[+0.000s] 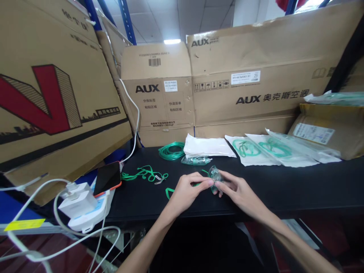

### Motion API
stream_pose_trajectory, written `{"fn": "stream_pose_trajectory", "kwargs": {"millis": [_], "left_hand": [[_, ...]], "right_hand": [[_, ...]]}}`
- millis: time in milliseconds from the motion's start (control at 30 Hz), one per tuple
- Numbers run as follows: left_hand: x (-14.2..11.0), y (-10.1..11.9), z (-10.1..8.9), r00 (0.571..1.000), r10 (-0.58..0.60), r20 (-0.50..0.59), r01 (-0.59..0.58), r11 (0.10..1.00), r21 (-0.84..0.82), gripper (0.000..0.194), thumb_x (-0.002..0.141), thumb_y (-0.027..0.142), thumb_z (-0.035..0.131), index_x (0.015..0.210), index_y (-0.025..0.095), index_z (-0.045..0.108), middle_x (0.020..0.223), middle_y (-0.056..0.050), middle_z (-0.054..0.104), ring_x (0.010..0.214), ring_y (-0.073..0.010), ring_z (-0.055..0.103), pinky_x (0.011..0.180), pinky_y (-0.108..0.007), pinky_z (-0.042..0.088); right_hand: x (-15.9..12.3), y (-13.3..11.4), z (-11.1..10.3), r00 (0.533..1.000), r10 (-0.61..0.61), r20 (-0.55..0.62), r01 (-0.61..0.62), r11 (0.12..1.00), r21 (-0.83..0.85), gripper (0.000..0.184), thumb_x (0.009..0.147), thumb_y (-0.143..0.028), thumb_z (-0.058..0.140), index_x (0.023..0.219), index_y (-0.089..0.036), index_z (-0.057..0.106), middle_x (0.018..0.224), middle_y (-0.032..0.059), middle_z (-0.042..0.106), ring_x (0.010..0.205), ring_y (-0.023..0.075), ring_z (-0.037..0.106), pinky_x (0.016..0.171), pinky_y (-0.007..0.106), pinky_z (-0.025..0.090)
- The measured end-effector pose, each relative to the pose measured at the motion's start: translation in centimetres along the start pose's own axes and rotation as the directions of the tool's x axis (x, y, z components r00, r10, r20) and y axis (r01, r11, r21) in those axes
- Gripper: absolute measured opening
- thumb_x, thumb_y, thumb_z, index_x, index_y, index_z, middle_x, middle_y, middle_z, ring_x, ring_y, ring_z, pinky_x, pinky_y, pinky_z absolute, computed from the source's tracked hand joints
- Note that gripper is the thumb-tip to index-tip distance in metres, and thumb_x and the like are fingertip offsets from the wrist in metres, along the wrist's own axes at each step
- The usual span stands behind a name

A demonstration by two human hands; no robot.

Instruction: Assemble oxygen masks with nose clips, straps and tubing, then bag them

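Observation:
A small clear green-tinted oxygen mask (215,174) is held just above the black tabletop. My right hand (237,188) is closed around its right side, thumb in front and fingers behind. At the mask's left edge, my left hand (189,188) is closed in a pinch, thumb and forefinger touching the mask. A green elastic strap (168,193) runs out from under the left hand and forms a loop beside it; its end at the fingertips is hidden. More green straps (142,173) lie in a tangle to the left, with small pale metal strips (159,179) at their right end.
Behind the hands lie coiled green tubing (171,151), a clear plastic piece (196,160) and a white packet (209,146). Bagged tubing sets (253,151) spread to the right. A phone (108,177) and a power strip (88,216) with cables occupy the left. Cardboard (159,91) walls the back.

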State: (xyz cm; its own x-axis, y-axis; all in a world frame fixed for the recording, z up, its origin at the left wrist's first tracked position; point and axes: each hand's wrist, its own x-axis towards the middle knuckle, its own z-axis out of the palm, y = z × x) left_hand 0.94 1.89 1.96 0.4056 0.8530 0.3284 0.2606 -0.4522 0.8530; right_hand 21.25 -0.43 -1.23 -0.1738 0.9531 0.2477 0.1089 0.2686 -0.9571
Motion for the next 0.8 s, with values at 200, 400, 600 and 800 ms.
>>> {"fn": "stream_pose_trajectory", "kwargs": {"millis": [200, 400, 600, 800], "left_hand": [[-0.02, 0.02, -0.09, 0.999, -0.038, -0.007, 0.038, 0.999, 0.007, 0.023, 0.093, 0.035, 0.069, 0.090, 0.021, 0.086, 0.084, -0.004, 0.074, 0.081, -0.0208, 0.065, 0.076, -0.029, 0.045], [0.02, 0.13, 0.00, 0.998, -0.039, 0.040, 0.039, 0.999, 0.000, 0.025, 0.093, 0.036, 0.068, 0.085, 0.020, 0.085, 0.085, -0.003, 0.074, 0.082, -0.0207, 0.065, 0.077, -0.028, 0.045], [0.01, 0.25, 0.01, 0.994, -0.049, 0.096, 0.050, 0.999, -0.003, 0.040, 0.100, 0.041, 0.057, 0.080, 0.017, 0.081, 0.086, -0.003, 0.077, 0.084, -0.0211, 0.067, 0.080, -0.028, 0.045], [-0.08, -0.20, 0.05, 0.987, -0.072, 0.140, 0.072, 0.997, 0.009, 0.032, 0.097, 0.044, 0.063, 0.097, 0.019, 0.084, 0.097, -0.002, 0.082, 0.092, -0.0239, 0.070, 0.082, -0.029, 0.047]], "right_hand": [[-0.47, 0.46, 0.61, 0.969, -0.199, -0.149, 0.178, 0.973, -0.145, 0.042, 0.092, -0.039, 0.072, 0.132, -0.030, 0.061, 0.132, 0.0089, 0.064, 0.116, 0.0258, 0.066, 0.090, 0.039, 0.058], [-0.82, 0.40, 0.80, 0.923, -0.353, -0.153, 0.305, 0.914, -0.267, 0.007, 0.095, -0.030, 0.069, 0.096, -0.028, 0.075, 0.133, 0.0085, 0.061, 0.123, 0.0285, 0.062, 0.097, 0.042, 0.053], [-0.63, 0.61, 0.68, 0.915, -0.376, -0.147, 0.328, 0.905, -0.271, 0.012, 0.099, -0.028, 0.063, 0.090, -0.026, 0.070, 0.129, 0.0091, 0.064, 0.124, 0.0273, 0.063, 0.097, 0.041, 0.055], [-0.97, 0.11, 0.91, 0.904, -0.411, -0.123, 0.359, 0.882, -0.306, 0.010, 0.097, -0.022, 0.064, 0.092, -0.026, 0.071, 0.129, 0.0081, 0.066, 0.123, 0.0255, 0.064, 0.104, 0.039, 0.049]]}}
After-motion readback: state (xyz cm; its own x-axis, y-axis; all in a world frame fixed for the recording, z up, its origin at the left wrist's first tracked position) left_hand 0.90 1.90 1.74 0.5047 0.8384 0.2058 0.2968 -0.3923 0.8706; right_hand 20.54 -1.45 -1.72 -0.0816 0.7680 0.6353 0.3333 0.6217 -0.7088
